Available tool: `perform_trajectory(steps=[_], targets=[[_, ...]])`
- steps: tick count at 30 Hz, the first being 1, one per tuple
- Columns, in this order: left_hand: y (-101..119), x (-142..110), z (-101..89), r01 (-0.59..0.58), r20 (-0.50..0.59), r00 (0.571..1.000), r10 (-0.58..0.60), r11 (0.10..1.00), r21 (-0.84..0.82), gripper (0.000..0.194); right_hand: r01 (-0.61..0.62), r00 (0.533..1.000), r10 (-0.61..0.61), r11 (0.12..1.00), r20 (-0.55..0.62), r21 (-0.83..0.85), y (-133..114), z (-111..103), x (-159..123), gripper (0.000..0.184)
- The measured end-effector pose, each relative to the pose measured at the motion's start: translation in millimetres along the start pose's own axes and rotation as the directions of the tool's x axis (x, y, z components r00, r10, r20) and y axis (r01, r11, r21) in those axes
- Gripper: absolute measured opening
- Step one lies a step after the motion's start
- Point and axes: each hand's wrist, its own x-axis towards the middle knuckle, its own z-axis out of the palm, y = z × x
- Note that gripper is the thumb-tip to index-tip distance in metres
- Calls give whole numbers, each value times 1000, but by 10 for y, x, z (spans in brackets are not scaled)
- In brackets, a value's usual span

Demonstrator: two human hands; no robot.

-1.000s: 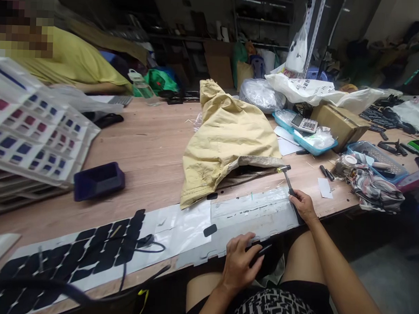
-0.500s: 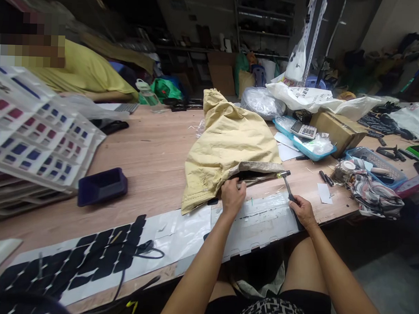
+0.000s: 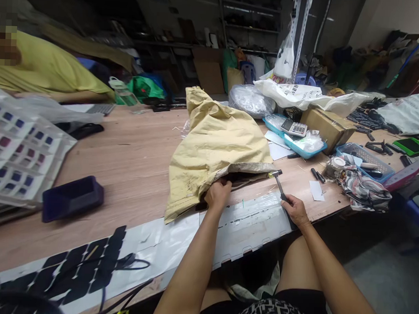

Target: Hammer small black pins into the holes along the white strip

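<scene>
A yellow cloth bag (image 3: 224,134) lies on the table in front of me, its dark mouth facing me. My left hand (image 3: 218,194) is at that mouth, fingers curled and partly hidden inside; what they hold, if anything, is not visible. My right hand (image 3: 296,209) is closed round the dark grip of a small hammer (image 3: 280,186). The hammer's head rests by the right corner of the bag's mouth. Beneath both hands, a white board (image 3: 251,227) runs along the table's front edge.
Black rounded pieces (image 3: 78,264) lie on a white sheet at left, with a cable over them. A purple bin (image 3: 74,198) stands behind. At right are a blue tray (image 3: 309,152), a cardboard box (image 3: 329,127) and a blue basket (image 3: 384,167). A person in yellow (image 3: 61,69) sits far left.
My left hand has moved left and deeper into the bag's mouth. The right hand still holds the hammer. The whole view has shifted, so most things appear further left.
</scene>
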Motion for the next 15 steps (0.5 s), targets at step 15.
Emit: perform_trajectory(steps=[15], targets=[[194,180,117,-41,118,992,39,999,16,40,26,1000,-27,999,-14,-36,-7,9,14,30]])
